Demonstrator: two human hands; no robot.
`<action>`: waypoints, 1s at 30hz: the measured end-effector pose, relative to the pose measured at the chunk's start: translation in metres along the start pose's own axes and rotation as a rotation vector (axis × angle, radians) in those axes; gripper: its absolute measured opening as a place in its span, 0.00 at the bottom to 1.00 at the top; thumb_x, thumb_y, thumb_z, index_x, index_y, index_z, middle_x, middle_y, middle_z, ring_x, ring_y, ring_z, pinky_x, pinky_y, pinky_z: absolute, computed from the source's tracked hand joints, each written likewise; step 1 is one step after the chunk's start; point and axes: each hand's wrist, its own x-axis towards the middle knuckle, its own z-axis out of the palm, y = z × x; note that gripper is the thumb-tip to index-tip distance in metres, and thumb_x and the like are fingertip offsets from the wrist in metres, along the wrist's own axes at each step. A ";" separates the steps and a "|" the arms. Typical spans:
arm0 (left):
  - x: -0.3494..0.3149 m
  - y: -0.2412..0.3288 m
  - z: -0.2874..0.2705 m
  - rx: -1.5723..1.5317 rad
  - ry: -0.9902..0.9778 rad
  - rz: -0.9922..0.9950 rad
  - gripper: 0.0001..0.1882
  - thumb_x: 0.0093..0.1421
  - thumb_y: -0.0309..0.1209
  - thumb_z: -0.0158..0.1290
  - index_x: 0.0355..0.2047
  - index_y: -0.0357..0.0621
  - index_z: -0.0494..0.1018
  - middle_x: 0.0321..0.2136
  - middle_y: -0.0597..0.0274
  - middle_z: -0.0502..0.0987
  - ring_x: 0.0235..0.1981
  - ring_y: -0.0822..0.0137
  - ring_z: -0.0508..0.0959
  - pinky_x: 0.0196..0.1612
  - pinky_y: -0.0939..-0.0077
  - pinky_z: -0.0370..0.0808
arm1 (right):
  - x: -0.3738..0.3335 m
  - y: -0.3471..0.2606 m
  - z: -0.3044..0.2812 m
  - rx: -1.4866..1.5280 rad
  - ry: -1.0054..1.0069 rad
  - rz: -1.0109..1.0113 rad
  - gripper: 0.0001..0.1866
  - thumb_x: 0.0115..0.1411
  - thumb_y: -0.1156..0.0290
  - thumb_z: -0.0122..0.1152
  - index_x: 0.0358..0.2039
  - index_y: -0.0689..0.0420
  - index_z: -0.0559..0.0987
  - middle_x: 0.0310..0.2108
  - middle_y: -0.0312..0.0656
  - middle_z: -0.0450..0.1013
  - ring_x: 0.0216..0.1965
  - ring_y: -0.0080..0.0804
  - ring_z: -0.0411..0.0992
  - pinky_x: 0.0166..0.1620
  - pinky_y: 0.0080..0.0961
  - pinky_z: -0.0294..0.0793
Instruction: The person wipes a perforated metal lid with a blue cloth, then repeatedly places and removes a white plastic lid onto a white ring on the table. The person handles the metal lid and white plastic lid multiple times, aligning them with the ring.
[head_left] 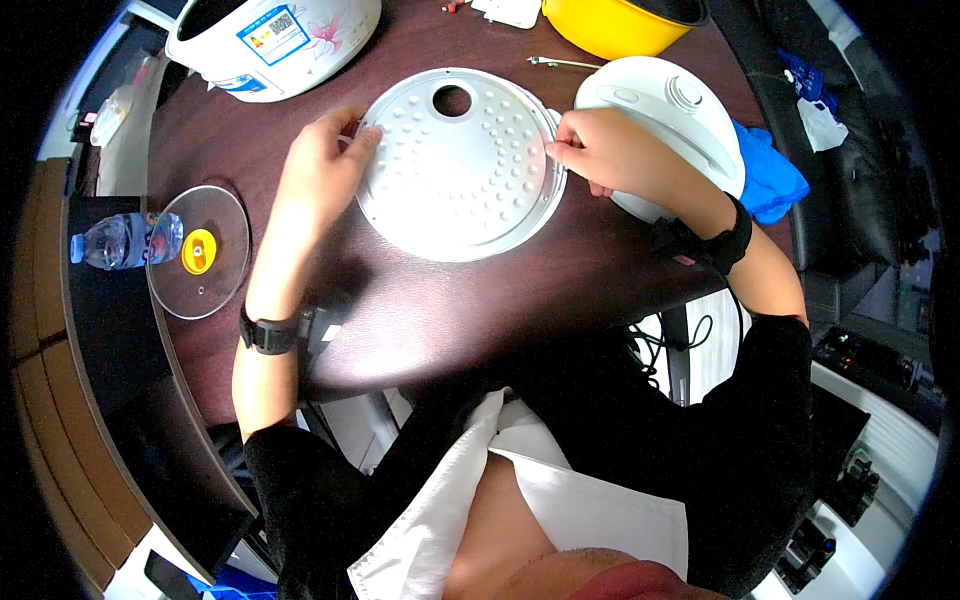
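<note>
A round, silvery-white dimpled metal lid plate [440, 190] with a round hole near its far edge is between my two hands, over the table. My left hand [325, 165] grips its left rim, with the thumb along the edge and some fingertips hidden beneath. On the opposite side my right hand [605, 150] pinches the right rim between thumb and fingers. Just behind and right of that hand lies a white plastic rice cooker lid [690, 125] with a long handle, partly covered by my right hand and forearm.
A white flower-printed rice cooker body [330, 50] stands far left, and a yellow pot [610, 28] far right. A thin metal rod [565, 63] lies near the pot. At left are a glass lid [222, 262] with a yellow knob and a water bottle [125, 241]. Blue plastic [768, 180] sits right.
</note>
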 end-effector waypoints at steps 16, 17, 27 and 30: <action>-0.019 0.030 -0.046 -0.273 0.041 0.335 0.10 0.65 0.24 0.52 0.46 0.36 0.75 0.38 0.65 0.79 0.39 0.77 0.77 0.45 0.83 0.72 | -0.013 -0.010 -0.026 0.069 0.347 -0.454 0.07 0.66 0.70 0.53 0.36 0.60 0.75 0.18 0.35 0.69 0.20 0.19 0.68 0.25 0.17 0.65; -0.023 0.030 -0.048 -0.243 0.016 0.349 0.10 0.64 0.23 0.53 0.45 0.37 0.76 0.38 0.65 0.79 0.39 0.76 0.77 0.45 0.82 0.72 | -0.014 -0.007 -0.025 0.052 0.346 -0.458 0.07 0.65 0.70 0.53 0.38 0.60 0.75 0.19 0.37 0.70 0.19 0.21 0.69 0.26 0.19 0.67; -0.040 0.036 -0.045 0.020 -0.192 0.578 0.12 0.53 0.18 0.57 0.39 0.42 0.80 0.38 0.59 0.80 0.42 0.63 0.79 0.47 0.70 0.75 | -0.023 0.021 -0.015 -0.182 0.517 -0.725 0.12 0.59 0.79 0.54 0.43 0.54 0.78 0.31 0.41 0.78 0.31 0.36 0.77 0.34 0.28 0.75; -0.040 0.029 -0.036 0.067 -0.229 0.572 0.13 0.51 0.18 0.57 0.38 0.42 0.79 0.38 0.59 0.79 0.44 0.59 0.78 0.49 0.65 0.73 | -0.022 0.021 -0.007 -0.136 0.421 -0.694 0.11 0.58 0.79 0.54 0.42 0.54 0.77 0.32 0.41 0.78 0.33 0.40 0.77 0.35 0.29 0.75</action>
